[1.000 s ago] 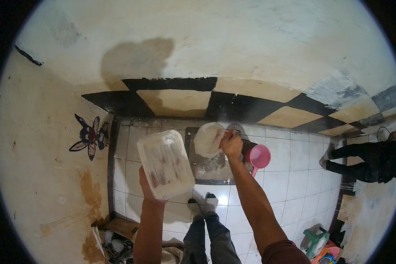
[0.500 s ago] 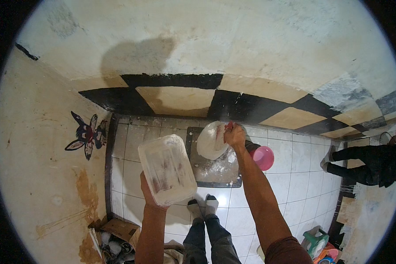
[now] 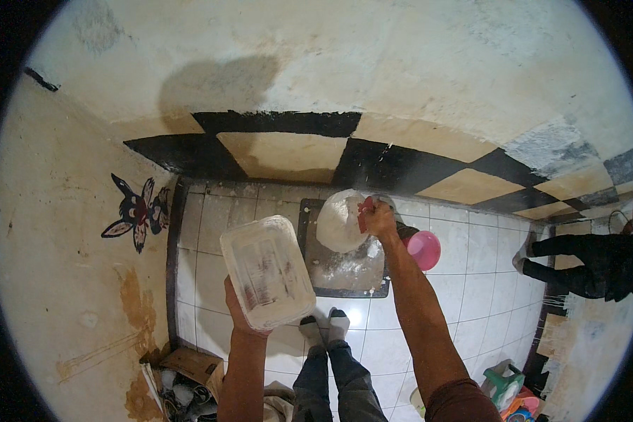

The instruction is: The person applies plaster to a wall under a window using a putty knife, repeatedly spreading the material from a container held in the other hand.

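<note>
My left hand (image 3: 238, 309) is closed on the side of a translucent rectangular plastic tub (image 3: 271, 271), its inside smeared with pale residue and dark streaks. Farther forward and to the right, my right hand (image 3: 381, 219) is wrapped round a red-handled tool (image 3: 364, 213), whose working end I cannot make out. The tool is at the right edge of a rounded white bag (image 3: 339, 224), which seems to hold white powder. Beneath the bag lies a dark-edged grey board (image 3: 337, 276) scattered with white powder and crumbs.
Beyond the board rises a wall with black and cream checks (image 3: 281, 156). A pink bucket (image 3: 424, 250) stands right of the board. A cardboard box (image 3: 192, 367) of odds and ends sits at lower left, a green container (image 3: 503, 383) at lower right. Another person's legs (image 3: 563, 259) are at far right.
My right hand has shifted slightly right and turned, and more of the red handle shows. My left hand and the tub stay almost in place.
</note>
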Demonstrator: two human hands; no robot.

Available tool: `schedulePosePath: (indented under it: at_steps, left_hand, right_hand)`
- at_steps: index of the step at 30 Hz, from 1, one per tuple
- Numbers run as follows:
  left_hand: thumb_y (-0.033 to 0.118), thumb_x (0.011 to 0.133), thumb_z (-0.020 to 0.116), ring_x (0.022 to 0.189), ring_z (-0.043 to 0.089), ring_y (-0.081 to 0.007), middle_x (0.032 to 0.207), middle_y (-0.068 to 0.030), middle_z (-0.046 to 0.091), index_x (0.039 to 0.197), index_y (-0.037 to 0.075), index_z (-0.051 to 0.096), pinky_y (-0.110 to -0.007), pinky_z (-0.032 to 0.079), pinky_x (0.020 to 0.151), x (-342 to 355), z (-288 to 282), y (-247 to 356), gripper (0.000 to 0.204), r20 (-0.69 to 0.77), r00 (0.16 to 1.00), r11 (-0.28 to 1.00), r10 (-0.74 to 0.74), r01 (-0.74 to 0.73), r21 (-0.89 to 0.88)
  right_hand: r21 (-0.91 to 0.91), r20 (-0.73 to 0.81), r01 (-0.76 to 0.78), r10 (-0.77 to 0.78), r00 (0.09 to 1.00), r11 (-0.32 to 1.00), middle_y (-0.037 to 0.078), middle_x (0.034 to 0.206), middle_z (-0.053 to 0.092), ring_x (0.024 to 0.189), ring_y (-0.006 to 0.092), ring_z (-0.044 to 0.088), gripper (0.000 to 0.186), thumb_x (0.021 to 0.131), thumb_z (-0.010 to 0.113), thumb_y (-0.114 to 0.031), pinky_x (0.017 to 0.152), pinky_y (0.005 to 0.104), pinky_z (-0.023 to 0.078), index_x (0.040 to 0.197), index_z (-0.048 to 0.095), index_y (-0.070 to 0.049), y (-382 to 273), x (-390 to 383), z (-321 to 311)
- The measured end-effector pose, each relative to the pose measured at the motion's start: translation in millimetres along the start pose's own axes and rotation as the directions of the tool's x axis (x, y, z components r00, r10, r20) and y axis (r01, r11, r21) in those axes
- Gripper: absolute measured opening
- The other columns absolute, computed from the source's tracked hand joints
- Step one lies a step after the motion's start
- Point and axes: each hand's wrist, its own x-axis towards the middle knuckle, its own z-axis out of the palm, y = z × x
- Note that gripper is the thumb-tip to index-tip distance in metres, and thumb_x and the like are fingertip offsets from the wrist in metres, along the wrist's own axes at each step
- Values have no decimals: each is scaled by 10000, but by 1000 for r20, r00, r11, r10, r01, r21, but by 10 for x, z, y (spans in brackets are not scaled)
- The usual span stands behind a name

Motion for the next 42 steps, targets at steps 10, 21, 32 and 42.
schedulePosePath:
  at_steps: [10, 21, 32, 42]
  left_hand:
    - [497, 918, 462, 1008, 643, -289, 1169, -88, 625, 1271, 131, 545, -507, 562, 820, -41, -92, 25, 515, -12, 1000, 1000, 4, -4, -10]
    - [505, 921, 467, 1027, 639, -290, 1186, -94, 618, 1285, 124, 529, -521, 563, 828, -17, -42, -88, 531, 30, 999, 999, -24, 25, -37]
    - [525, 914, 463, 1079, 608, -297, 1221, -94, 598, 1323, 135, 506, -518, 535, 875, -67, -70, -86, 566, 14, 1000, 1000, 9, -9, 8]
    - [417, 925, 429, 1012, 632, -257, 1146, -90, 620, 1254, 87, 551, -430, 540, 867, 205, 267, -278, 482, 74, 995, 997, -70, 68, 27]
  right_hand:
    - [-8, 59, -22, 23, 998, 1000, 161, 940, 713, 934, 306, 687, 249, 835, 605, -278, 847, 403, 524, 972, 731, -113, -333, -128, -10]
    - [-180, -42, -283, 280, 959, 942, 215, 1089, 665, 1057, 349, 637, 455, 879, 560, -439, 919, 411, 493, 1022, 698, -29, 251, 232, 448]
    - [-223, 17, -66, 72, 997, 973, 213, 995, 688, 948, 330, 668, 423, 765, 678, -384, 856, 399, 507, 969, 718, -16, -195, -163, 298]
    - [204, 19, -100, 99, 995, 974, 182, 933, 698, 891, 307, 667, 427, 800, 651, -397, 824, 370, 509, 962, 720, -9, 743, 54, 661]
